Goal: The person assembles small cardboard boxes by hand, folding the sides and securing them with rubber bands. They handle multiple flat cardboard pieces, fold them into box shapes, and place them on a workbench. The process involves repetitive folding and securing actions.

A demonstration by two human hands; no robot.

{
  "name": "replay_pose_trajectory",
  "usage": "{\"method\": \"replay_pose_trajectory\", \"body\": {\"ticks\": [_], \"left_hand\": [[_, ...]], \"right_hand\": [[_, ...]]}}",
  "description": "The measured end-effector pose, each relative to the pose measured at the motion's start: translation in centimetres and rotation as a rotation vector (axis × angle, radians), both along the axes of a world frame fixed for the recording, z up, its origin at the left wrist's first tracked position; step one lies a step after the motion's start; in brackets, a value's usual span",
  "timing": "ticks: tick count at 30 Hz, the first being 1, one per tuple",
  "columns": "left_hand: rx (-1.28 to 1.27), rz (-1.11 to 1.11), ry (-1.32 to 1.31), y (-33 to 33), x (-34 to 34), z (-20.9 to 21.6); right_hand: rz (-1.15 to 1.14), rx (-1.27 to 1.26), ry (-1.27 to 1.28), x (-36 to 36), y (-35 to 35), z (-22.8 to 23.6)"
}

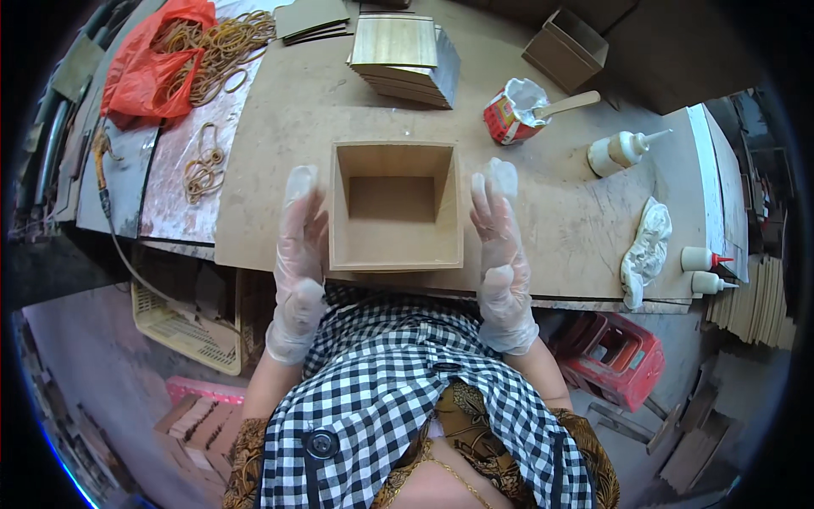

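An open-topped wooden box (396, 259), pale brown and roughly square, sits near the table's front edge with its bare inside facing up. My left hand (298, 246), in a thin whitish glove, is held upright just left of the box, fingers stretched out and palm toward it. On the other side my right hand (502, 246), gloved the same way, mirrors it with fingers extended. A narrow gap shows between each hand and the box walls. Neither hand holds anything.
Behind the box stands a stack of wooden panels (398, 42). To the right are a red-and-white glue tub (513, 119) with a wooden stick, a squeeze bottle (617, 153) and a crumpled white glove (647, 246). Rubber bands (222, 53) spill from a red bag (153, 85) at far left.
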State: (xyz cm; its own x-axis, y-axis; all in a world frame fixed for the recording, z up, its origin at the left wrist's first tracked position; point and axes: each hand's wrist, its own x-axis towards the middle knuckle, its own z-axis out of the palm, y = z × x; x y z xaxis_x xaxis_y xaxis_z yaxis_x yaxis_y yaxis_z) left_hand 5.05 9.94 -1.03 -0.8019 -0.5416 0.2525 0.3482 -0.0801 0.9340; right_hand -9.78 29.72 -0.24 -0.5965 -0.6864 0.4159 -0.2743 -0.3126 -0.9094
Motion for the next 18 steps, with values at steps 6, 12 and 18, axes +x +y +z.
{"method": "replay_pose_trajectory", "body": {"ticks": [6,12,18], "left_hand": [[-0.083,-0.187,-0.071,0.2,-0.9,1.5],[-0.097,-0.203,-0.036,0.6,-0.8,-1.3],[-0.131,-0.258,-0.278,0.6,0.6,-1.0]], "right_hand": [[-0.077,0.145,0.329,1.1,-1.9,0.3],[-0.137,0.188,0.234,2.7,-1.3,-1.7],[-0.102,0.245,0.148,3.2,-0.1,-1.7]]}}
